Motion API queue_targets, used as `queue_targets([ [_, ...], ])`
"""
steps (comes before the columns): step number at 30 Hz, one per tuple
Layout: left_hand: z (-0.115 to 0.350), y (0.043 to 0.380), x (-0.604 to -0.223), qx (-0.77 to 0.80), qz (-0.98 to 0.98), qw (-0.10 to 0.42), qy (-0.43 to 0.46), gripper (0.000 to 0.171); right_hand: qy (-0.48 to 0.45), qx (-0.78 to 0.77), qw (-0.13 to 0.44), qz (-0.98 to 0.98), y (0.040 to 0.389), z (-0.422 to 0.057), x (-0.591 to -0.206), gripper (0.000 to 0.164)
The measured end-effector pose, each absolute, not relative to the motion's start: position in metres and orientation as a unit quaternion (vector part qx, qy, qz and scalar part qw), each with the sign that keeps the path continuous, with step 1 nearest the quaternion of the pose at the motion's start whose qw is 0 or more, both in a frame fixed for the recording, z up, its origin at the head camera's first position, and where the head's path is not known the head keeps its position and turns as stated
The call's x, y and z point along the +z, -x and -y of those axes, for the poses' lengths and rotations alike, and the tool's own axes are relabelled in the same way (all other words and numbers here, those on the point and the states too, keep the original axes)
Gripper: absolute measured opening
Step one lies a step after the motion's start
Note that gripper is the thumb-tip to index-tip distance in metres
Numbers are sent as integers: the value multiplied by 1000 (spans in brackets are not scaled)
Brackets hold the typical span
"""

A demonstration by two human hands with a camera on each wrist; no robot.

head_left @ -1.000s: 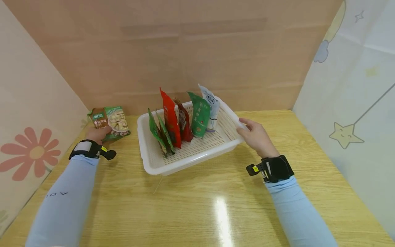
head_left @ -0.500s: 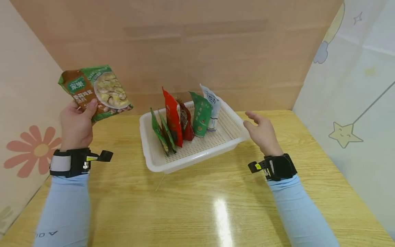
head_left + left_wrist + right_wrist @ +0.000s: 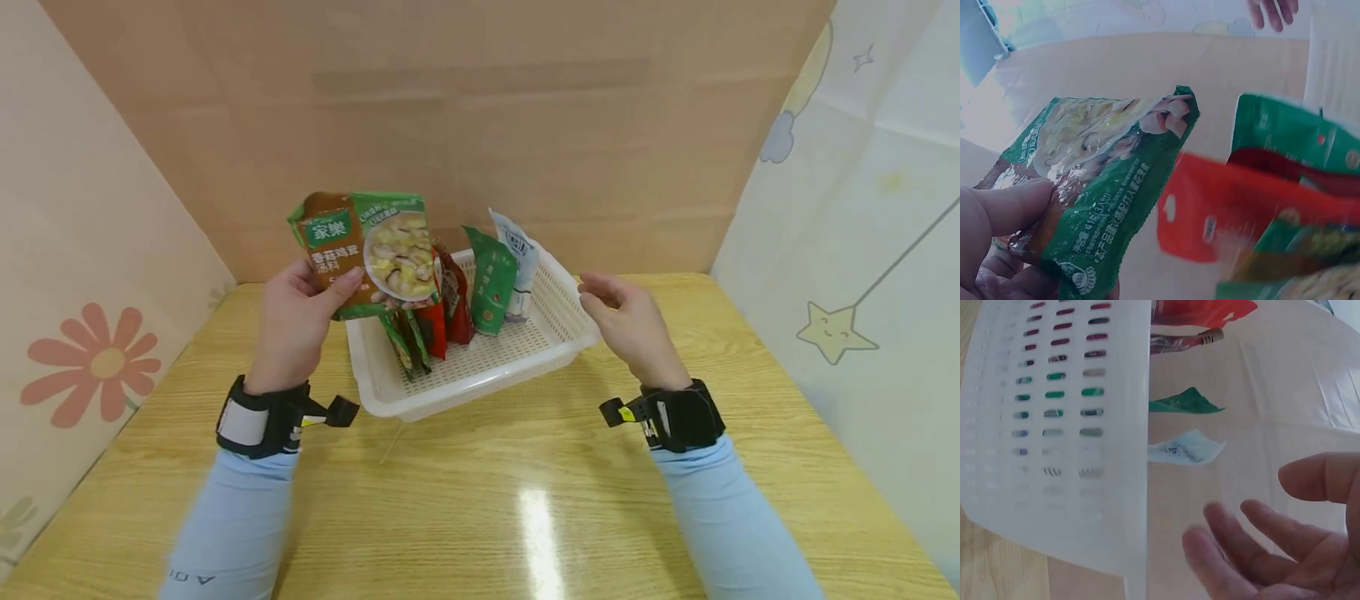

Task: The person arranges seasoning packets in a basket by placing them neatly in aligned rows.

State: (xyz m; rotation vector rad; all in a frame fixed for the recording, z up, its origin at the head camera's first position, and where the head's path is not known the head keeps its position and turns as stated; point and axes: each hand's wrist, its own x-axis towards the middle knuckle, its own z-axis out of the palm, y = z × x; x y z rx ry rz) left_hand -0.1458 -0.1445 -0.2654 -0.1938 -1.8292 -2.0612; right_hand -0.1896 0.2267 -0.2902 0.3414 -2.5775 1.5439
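Observation:
My left hand (image 3: 296, 321) grips a green and brown soup mix packet (image 3: 397, 254) with a pictured bowl on its front, thumb across the face. It is held up over the left end of a white plastic basket (image 3: 480, 387) and overlaps part of it. Inside the basket several packets stand upright: green ones (image 3: 405, 342) at the left, a red packet (image 3: 1204, 206), a dark red pouch (image 3: 455, 300), a green pouch (image 3: 491, 283) and a pale blue-white pouch (image 3: 519, 258). My right hand (image 3: 630, 325) hangs beside the basket's right end, fingers loosely bent and holding nothing.
The basket stands on a light wood table (image 3: 465, 500). Behind it rises a brown paper-like backdrop (image 3: 480, 133). Patterned panels flank both sides, with a flower (image 3: 105, 364) at left and a star (image 3: 834, 333) at right.
My left hand has picked the soup mix packet up from the table's left side and carried it right, over the basket. My right hand has let go of the basket's rim.

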Motion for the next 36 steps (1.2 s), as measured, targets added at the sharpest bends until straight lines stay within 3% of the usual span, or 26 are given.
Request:
queue_targets([
  [8, 104, 141, -274, -697, 703, 111, 86, 44, -166, 598, -59, 782, 183, -209, -292, 37],
  [18, 62, 125, -285, -723, 672, 0, 159, 33, -225, 689, -257, 639, 169, -186, -305, 37],
  [29, 57, 127, -292, -714, 670, 5, 204, 32, -231, 721, -357, 547, 163, -176, -309, 64],
  [33, 58, 130, -293, -703, 673, 6, 228, 33, -231, 727, -396, 511, 161, -172, -313, 63],
  [36, 59, 132, -294, -694, 678, 7, 243, 34, -247, 737, -421, 468, 159, -168, -316, 52],
])
